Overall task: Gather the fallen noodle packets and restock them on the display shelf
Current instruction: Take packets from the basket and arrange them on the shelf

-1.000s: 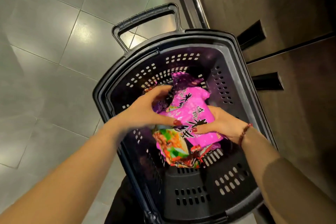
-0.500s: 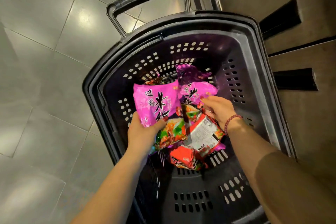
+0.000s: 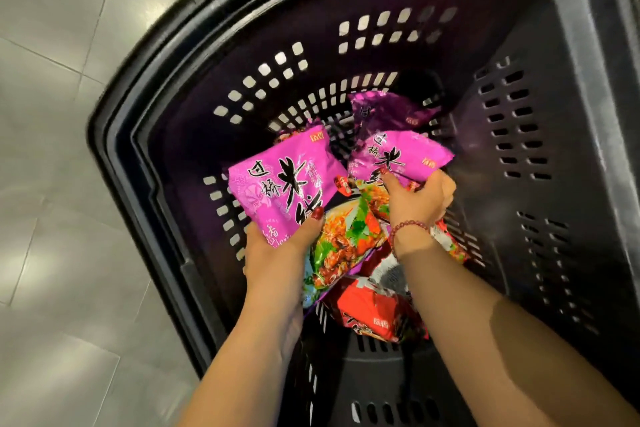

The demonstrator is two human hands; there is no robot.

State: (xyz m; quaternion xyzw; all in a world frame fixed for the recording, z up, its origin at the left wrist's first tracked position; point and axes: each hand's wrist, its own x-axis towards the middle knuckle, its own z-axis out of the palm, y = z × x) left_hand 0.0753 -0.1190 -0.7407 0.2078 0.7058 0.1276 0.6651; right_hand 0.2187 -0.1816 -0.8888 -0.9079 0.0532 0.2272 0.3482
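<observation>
Student: What do we see changed within the last second?
Tutor: Our left hand [image 3: 273, 253], earlier flat on the pile, now grips one pink rice-noodle packet [image 3: 284, 184] raised clear; our right hand [image 3: 415, 201] pinches a second pink packet [image 3: 401, 152]. A red packet [image 3: 370, 312] remains in the black basket [image 3: 114, 135]; shelving, we judge, follows.

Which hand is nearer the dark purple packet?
Right. The right hand pinches a pink packet just below the dark purple packet; the left hand holds a second pink packet farther down-left.
</observation>
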